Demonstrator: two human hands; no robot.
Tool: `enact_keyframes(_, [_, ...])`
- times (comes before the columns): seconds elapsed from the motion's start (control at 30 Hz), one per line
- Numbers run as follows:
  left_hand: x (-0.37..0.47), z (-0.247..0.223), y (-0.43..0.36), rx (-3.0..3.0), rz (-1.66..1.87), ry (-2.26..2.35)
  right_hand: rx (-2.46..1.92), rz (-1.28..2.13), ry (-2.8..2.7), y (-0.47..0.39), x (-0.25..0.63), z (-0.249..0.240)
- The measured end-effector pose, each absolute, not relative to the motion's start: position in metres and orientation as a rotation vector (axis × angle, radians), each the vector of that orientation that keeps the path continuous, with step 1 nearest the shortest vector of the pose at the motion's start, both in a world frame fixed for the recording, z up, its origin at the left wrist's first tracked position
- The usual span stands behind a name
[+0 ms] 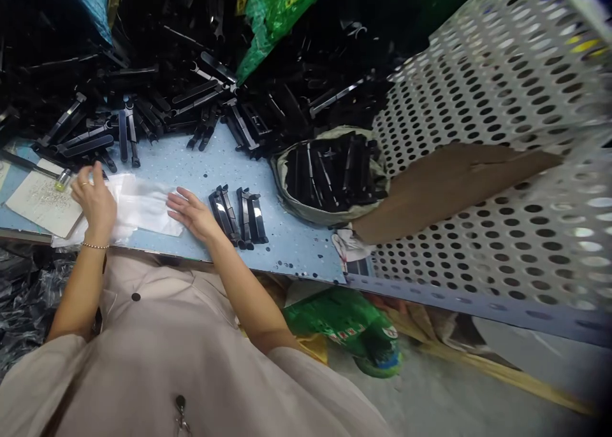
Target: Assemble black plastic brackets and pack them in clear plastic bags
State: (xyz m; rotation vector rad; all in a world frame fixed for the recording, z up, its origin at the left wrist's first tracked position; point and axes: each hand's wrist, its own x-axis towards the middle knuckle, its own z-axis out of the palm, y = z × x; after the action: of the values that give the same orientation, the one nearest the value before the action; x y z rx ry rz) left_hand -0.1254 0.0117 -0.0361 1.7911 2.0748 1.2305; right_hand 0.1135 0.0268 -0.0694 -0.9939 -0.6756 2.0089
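Note:
My left hand [97, 201] is at the left end of a white, thin plastic bag or sheet [146, 204] on the blue table, its fingers raised and apart. Over the right end of that white plastic, my right hand [194, 215] is stretched out with its fingers spread. Neither hand visibly grips anything. Two small groups of black plastic parts [252, 218] lie just right of my right hand. By my left fingers is a dark-handled tool with a yellowish end [62, 179], resting over a pale, speckled board [44, 202].
Loose black parts [129, 128] are heaped along the back of the blue table [296, 252]. A cloth-rimmed sack [315, 219] full of black parts stands on the right, beside brown cardboard [454, 188] and a perforated metal panel [507, 106]. A green bag [349, 325] lies below the table.

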Motion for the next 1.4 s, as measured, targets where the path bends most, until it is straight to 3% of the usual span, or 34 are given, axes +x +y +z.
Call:
enact_keyframes(0.07, [-0.109,-0.025,0.004,1.855,1.256,1.990,-0.960,2.024,-0.641,0.025,0.109,-0.070])
enact_keyframes(0.17, [-0.058,-0.032,-0.016,2.042,0.945,1.730,-0.947,1.993,-0.636,0.026,0.104,-0.070])
enact_keyframes(0.3, [-0.034,-0.062,-0.020,2.017,0.636,1.839,-1.065,1.732,-0.715,0.029,0.123,-0.064])
enact_keyframes(0.47, [-0.071,-0.071,0.004,1.601,0.873,1.588,-1.192,1.571,-0.898,0.020,0.151,-0.052])
enact_keyframes(0.63, [-0.068,-0.067,0.005,1.181,1.092,1.466,-1.333,1.787,-1.120,0.012,0.133,-0.053])
enact_keyframes(0.93, [-0.068,-0.058,0.007,0.946,1.260,1.408,-1.324,1.563,-1.238,0.035,0.109,-0.069])
enact_keyframes(1.13, [-0.067,-0.055,0.010,0.888,1.330,1.376,-1.588,0.996,-1.580,0.021,0.127,-0.044])
enact_keyframes(1.2, [-0.066,-0.056,0.009,0.908,1.314,1.374,-1.542,1.067,-1.580,0.020,0.127,-0.036])
enact_keyframes(1.3, [-0.065,-0.058,0.005,1.066,1.233,1.377,-1.380,1.435,-1.498,0.027,0.118,-0.038])
enact_keyframes(1.4, [-0.064,-0.057,0.003,1.288,1.096,1.401,-1.263,1.530,-1.290,0.037,0.104,-0.053])
